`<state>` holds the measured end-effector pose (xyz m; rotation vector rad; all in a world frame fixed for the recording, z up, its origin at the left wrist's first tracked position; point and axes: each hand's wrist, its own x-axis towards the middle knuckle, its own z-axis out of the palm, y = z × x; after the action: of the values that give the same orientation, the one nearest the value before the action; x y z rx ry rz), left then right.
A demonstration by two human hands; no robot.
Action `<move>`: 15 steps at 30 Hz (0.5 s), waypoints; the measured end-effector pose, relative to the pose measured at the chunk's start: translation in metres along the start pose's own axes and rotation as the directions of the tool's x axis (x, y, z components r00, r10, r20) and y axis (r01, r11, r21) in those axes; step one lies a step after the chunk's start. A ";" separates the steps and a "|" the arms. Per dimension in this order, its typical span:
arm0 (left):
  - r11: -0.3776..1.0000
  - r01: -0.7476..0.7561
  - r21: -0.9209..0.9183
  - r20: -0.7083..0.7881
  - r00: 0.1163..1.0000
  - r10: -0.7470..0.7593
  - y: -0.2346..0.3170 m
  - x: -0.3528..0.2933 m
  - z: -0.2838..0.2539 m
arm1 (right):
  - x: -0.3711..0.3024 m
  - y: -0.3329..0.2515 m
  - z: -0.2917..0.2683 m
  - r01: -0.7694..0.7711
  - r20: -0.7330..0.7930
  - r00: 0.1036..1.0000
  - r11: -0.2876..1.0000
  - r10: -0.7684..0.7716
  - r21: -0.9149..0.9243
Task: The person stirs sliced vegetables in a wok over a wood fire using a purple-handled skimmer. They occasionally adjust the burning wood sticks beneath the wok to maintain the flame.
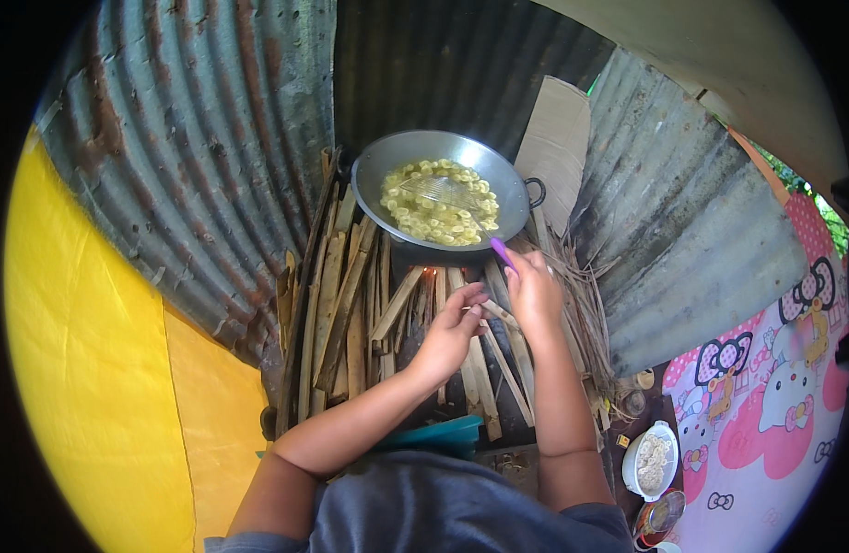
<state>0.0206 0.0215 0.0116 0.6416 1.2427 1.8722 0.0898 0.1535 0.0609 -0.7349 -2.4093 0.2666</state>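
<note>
So, the wok (511, 195) lies just ahead, the skimmer (447, 192) gripped in my nearer right hand (536, 291) slanting away leftward among the pale slices (428, 221); my left hand (450, 337), farther back, curls loosely, whether on anything I can't tell

I see a cardboard piece (555, 152) ahead, a grey metal sheet (687, 217) just right of it, patterned pink cloth (761, 452) farther right, a rusty metal sheet (199, 138) and yellow cloth (93, 341) left.
</note>
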 end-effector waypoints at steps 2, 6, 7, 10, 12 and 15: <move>1.000 0.004 0.009 -0.024 1.000 -0.004 0.004 -0.001 -0.007 | -0.007 0.003 -0.002 -0.016 0.002 1.000 1.000 0.016 -0.002; 0.999 -0.030 0.016 -0.045 0.999 0.030 0.009 0.005 -0.011 | -0.012 0.004 -0.008 -0.077 0.111 0.991 0.997 0.079 -0.027; 1.000 -0.028 0.012 -0.035 0.999 0.028 0.008 0.006 -0.009 | -0.011 0.006 -0.007 -0.013 0.020 1.000 1.000 0.013 -0.015; 0.998 -0.040 0.041 -0.021 0.999 0.041 0.008 0.006 -0.007 | 0.009 0.021 0.006 0.010 0.023 1.000 0.999 -0.011 0.044; 0.997 -0.058 0.055 -0.055 0.997 0.061 0.009 0.004 -0.011 | 0.023 0.038 0.017 -0.108 -0.042 0.993 0.994 0.108 0.001; 0.998 -0.033 0.060 -0.105 0.994 0.039 0.012 0.005 -0.020 | 0.040 0.056 0.036 -0.132 -0.236 0.964 0.991 0.127 -0.009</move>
<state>-0.0015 0.0130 0.0145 0.6056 1.3668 1.9272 0.0664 0.2221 0.0326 -0.8857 -2.1481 0.1904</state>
